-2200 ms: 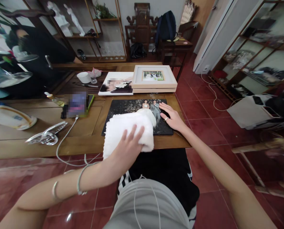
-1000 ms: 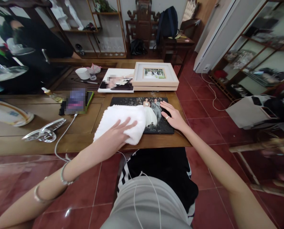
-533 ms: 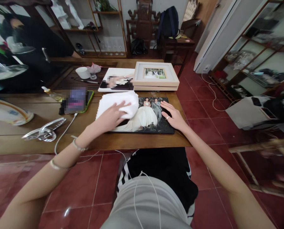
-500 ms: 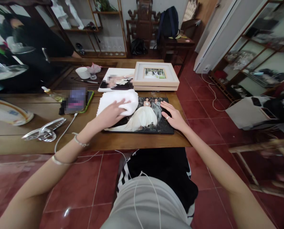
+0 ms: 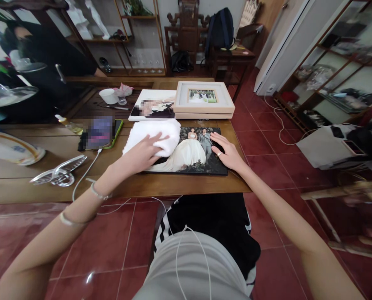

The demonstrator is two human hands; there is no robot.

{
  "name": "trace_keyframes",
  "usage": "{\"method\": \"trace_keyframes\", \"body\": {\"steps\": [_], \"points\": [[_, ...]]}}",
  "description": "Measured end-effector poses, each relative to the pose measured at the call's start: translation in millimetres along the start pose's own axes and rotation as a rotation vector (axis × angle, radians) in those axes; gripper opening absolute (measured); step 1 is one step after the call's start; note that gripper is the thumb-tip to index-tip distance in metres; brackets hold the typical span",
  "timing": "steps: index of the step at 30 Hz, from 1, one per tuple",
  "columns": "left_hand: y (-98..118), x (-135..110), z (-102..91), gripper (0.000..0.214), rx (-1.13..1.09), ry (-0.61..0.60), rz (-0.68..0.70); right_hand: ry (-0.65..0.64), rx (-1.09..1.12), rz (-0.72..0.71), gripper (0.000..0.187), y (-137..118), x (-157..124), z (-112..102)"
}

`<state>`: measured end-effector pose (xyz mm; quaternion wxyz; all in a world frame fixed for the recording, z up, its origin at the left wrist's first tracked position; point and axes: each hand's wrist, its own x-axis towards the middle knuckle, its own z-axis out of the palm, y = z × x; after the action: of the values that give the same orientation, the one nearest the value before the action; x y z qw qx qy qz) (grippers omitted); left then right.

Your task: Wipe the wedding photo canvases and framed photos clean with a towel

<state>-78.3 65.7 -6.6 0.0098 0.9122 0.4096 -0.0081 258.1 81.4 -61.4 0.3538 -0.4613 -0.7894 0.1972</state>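
A dark wedding photo panel (image 5: 190, 154) lies flat near the table's front edge, showing a couple, one in a white gown. My left hand (image 5: 146, 152) holds a folded white cloth (image 5: 153, 129) from above, fingers spread over its fluffy surface. The cloth covers the panel's left part and reaches onto the tabletop. At the panel's right edge rests my right hand (image 5: 226, 152), empty, its fingers stretched out and touching the picture. A ring shows on one finger.
Behind the panel are stacked pale frames (image 5: 204, 110) and another photo print (image 5: 153, 106). To the left are a phone (image 5: 98, 131), a silver butterfly-shaped hair clip (image 5: 61, 171), a dropper bottle (image 5: 68, 125) and a white cup (image 5: 108, 96). A white cable (image 5: 86, 173) runs from the phone over the table edge.
My left hand has slid the white cloth slightly left and toward me, uncovering a little more of the panel's back edge. My right hand stays in place.
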Motion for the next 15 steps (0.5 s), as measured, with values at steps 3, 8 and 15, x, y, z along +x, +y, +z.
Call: {"method": "trace_keyframes", "body": {"steps": [3, 8, 15], "points": [[26, -31, -7.3, 0.034, -0.045, -0.044, 0.038, -0.001, 0.004, 0.003, 0.042, 1, 0, 0], [58, -70, -23.9, 0.034, -0.146, -0.067, 0.102, -0.010, 0.014, 0.004, 0.043, 0, 0, -1], [39, -59, -24.2, 0.040, -0.182, -0.108, 0.048, -0.015, 0.008, 0.010, 0.043, -3, 0, -2]]}}
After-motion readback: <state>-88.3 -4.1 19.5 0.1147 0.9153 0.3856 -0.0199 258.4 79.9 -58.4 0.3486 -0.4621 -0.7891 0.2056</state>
